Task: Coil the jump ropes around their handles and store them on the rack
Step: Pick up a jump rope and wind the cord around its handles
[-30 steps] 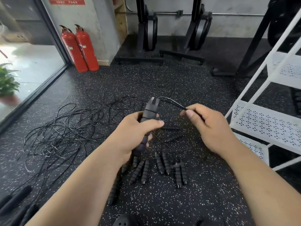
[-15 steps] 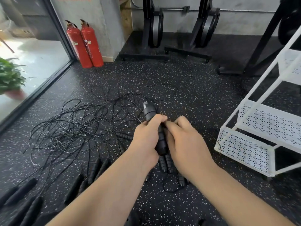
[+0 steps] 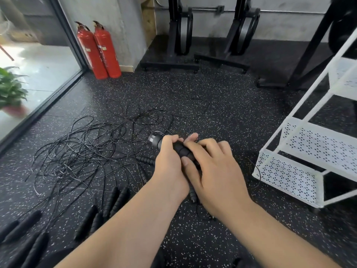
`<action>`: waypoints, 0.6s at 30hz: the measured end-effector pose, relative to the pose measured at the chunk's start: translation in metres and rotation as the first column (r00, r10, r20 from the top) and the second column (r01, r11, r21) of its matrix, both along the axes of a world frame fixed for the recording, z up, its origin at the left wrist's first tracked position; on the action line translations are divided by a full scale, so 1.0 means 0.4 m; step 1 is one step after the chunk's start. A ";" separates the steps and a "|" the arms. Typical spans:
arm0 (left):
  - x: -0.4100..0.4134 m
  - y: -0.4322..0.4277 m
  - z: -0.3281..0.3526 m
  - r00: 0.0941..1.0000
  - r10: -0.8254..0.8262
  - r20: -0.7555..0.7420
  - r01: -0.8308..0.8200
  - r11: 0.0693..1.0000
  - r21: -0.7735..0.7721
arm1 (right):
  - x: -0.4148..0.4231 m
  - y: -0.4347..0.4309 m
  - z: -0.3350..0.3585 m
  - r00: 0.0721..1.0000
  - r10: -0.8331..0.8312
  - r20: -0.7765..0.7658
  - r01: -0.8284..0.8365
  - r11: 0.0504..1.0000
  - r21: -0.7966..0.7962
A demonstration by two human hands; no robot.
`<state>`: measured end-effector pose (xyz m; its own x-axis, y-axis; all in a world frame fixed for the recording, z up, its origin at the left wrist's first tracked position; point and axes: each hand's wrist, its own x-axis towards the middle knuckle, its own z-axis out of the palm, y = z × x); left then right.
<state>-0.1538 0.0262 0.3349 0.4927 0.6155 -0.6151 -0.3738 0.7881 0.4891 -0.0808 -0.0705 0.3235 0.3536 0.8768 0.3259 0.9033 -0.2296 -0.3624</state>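
1. A plant (image 3: 10, 92) sits at the far left behind glass. Two red extinguishers (image 3: 99, 52) stand by the wall.
2. The ropes (image 3: 77, 151), thin black cords, lie in a loose tangle on the speckled floor (image 3: 222, 105), left of the hands.
3. Loose handles (image 3: 116, 199), black and ribbed, lie on the floor at lower left and under the forearms.
4. The left hand (image 3: 170, 169) has its fingers curled round the handle (image 3: 180, 149), just behind its cap.
5. The handle is black with a ribbed grip and a round grey cap that points up and left. It is held tilted above the floor, mid-view, between both hands. Whether cord is wound on it is hidden.
6. The right hand (image 3: 215, 171) grips the handle's lower part, fingers over it and thumb on its side, touching the left hand.
7. The rack (image 3: 301, 157), white with perforated shelves, stands at right, apart from the hands.
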 end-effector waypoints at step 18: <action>-0.027 -0.045 0.003 0.626 0.059 -0.778 0.724 0.327 0.607 | 0.217 0.017 0.013 0.908 -0.235 -0.346 0.226 0.972 -0.067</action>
